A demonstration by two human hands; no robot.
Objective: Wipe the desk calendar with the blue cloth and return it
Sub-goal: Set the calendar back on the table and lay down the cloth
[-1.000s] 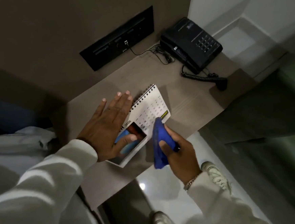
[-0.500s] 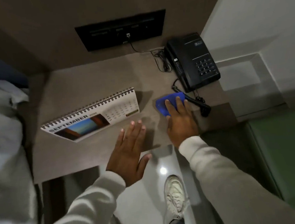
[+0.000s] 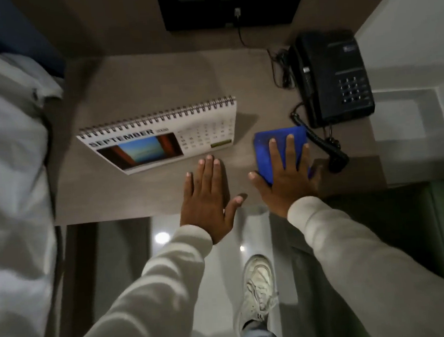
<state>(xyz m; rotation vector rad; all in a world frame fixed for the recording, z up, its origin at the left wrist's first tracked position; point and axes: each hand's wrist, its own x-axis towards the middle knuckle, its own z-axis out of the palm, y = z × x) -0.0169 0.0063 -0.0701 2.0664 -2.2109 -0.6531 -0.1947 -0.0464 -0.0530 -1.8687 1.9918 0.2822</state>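
The white spiral-bound desk calendar (image 3: 207, 132) stands on the brown desk (image 3: 138, 196), showing SEPTEMBER and a picture. My left hand (image 3: 207, 204) hovers flat just in front of it, fingers straight, holding nothing and not touching the calendar. The blue cloth (image 3: 264, 149) lies on the desk to the right of the calendar. My right hand (image 3: 288, 179) rests flat on top of the cloth with its fingers spread and its thumb beside the cloth's left edge.
A black telephone (image 3: 333, 79) sits at the desk's back right, its coiled cord (image 3: 317, 139) running down right beside the cloth. A black socket panel (image 3: 229, 5) is on the wall behind. White bedding (image 3: 9, 185) lies left; my shoe (image 3: 259, 282) is on the floor below.
A second ago my left hand held the calendar and my right gripped the bunched cloth. Now the calendar stands alone, and the cloth lies flat under my right hand.
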